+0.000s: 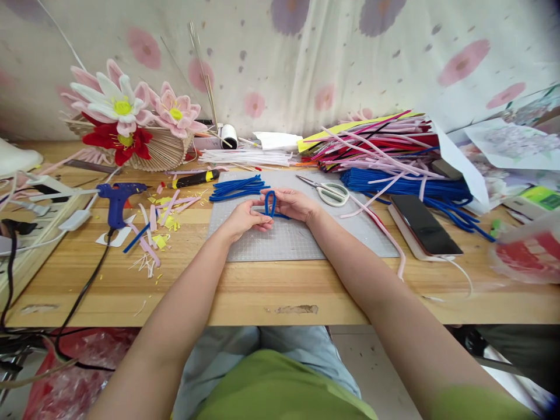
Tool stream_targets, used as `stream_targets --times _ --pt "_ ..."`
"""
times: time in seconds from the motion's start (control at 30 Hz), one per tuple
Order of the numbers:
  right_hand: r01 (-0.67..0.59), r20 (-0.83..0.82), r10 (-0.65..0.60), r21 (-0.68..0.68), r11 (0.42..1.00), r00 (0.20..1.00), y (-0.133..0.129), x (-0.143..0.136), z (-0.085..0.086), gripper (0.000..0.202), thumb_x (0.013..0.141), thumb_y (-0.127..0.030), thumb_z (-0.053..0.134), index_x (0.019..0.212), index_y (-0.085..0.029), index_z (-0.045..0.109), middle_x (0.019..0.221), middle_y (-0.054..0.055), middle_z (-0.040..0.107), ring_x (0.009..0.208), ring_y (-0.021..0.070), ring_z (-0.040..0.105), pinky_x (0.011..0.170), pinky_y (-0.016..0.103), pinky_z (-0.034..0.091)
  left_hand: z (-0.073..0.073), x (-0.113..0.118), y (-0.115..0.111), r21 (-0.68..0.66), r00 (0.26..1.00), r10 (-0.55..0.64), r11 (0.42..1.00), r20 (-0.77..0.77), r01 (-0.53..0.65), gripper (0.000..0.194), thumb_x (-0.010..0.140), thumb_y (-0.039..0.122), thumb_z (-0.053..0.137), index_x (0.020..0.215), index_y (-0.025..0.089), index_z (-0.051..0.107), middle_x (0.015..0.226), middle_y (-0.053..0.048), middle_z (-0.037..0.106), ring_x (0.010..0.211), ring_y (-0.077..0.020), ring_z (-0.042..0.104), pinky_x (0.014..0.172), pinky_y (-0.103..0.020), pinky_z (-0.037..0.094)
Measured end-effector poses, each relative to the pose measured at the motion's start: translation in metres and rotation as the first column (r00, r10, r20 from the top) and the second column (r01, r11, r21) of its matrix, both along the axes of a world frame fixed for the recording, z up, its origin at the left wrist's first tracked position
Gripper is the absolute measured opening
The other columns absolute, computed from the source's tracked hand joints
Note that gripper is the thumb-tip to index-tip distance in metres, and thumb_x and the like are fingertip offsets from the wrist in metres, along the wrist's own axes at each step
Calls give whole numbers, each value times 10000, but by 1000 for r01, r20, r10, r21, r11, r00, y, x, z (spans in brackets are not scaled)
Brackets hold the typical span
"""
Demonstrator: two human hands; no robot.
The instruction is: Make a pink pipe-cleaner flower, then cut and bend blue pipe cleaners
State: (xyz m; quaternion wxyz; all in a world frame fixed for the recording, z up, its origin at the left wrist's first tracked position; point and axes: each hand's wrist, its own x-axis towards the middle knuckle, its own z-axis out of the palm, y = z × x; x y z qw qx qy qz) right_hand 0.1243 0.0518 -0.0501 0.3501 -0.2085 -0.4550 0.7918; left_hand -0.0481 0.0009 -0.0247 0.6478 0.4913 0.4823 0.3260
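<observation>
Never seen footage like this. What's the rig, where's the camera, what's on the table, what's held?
There's no machine, just a person's bare hands. The single picture comes from a head-worn camera looking forward and down. The left hand and right hand hold a fuzzy blue stem bent into a loop, over a grey gridded cutting mat on a wooden table. On the mat lie loose fuzzy blue stems and metal scissors with pale handles. Left of it is a blue glue gun; right of it, a black-screened phone.
</observation>
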Motion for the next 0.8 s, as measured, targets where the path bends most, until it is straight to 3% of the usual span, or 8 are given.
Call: stream_targets --times 0.27,0.8 --pt "88 34 -86 -80 993 996 2 -3 0 143 746 -233 656 860 -147 657 772 11 666 745 93 607 745 231 459 -3 1 0 15 999 -34 999 -4 34 543 661 107 693 1126 118 412 637 -31 672 557 -141 648 553 -247 517" --pt "133 70 -127 -91 987 989 -1 -2 3 99 657 -174 718 717 -136 649 708 11 669 685 91 601 660 210 457 -13 6 0 106 998 -68 992 -16 69 646 605 93 734 1136 159 373 566 3 653 553 -176 658 537 -256 518"
